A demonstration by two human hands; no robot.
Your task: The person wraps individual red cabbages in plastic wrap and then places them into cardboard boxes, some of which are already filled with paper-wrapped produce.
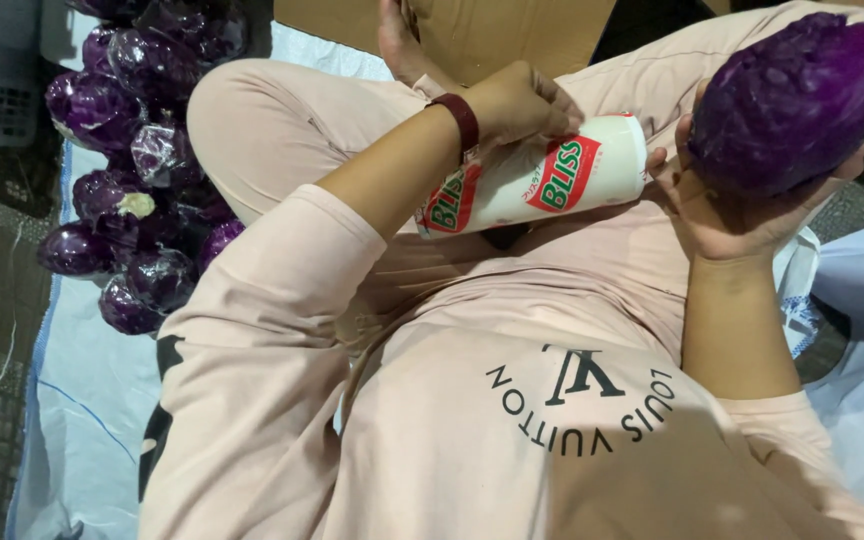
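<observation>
Cabbage [797, 100], a purple head of it, rests in our right hand [732, 205], the fingers cupped under and around it, raised near our right knee. Our left hand [517, 100] is curled tight around a white roll with red and green print [537, 180], which lies tilted across our lap; its far end touches the right hand's fingers. A dark red band [460, 118] sits on the left wrist. We sit cross-legged in pale pink clothes. Off to our left, a pile of wrapped purple cabbages [137, 170] lies on a light blue sheet [82, 400]. Brown cardboard [492, 35] stands beyond our knees.
</observation>
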